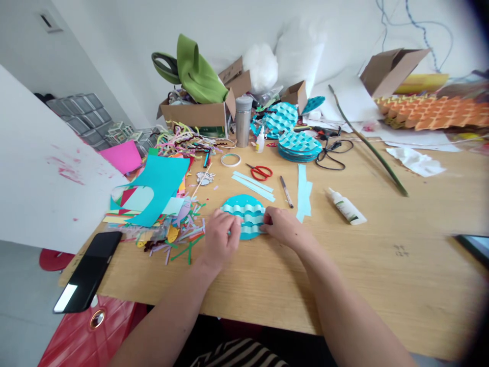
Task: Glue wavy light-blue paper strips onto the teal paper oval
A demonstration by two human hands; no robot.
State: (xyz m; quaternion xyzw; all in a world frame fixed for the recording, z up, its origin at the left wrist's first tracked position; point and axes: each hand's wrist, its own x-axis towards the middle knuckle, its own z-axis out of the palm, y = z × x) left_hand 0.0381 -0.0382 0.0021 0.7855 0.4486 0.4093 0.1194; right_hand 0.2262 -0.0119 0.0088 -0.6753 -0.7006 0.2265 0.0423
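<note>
On the wooden table in front of me lies a round teal paper disc (244, 199) with wavy pale-blue strips (250, 219) across it. My left hand (222, 237) is at the disc's left side, fingers curled over its edge and the strip ends. At the right edge, my right hand (280, 224) has its fingers pinched together on the strip ends. What lies between the fingertips of either hand is too small to make out. Flat pale-blue strips (254, 186) rest just beyond the disc, near red-handled scissors (261, 173) and a pen (286, 192).
A glue bottle (347, 207) and more pale strips (303, 192) lie to the right. Finished wavy discs (300, 147) are stacked behind, beside a black cable (336, 158). Coloured paper (160, 178), scraps and a phone (88, 270) are at the left; a steel flask (243, 122) stands behind.
</note>
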